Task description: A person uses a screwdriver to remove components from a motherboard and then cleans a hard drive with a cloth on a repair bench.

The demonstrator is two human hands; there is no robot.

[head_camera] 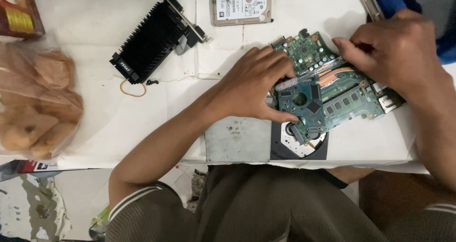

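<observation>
On the green board [332, 87], the left hand [254, 83] presses a small blue board [304, 106] with bent fingers, and the right hand [399, 52] pinches a screwdriver [308, 76]

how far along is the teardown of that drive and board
Done: the optical drive lies opened, its disc hub exposed, and a small green board is loose on it. In hand: the left hand steadies that board while the right hand holds a screwdriver over the motherboard. Left: its copper heat pipe remains attached.
</observation>
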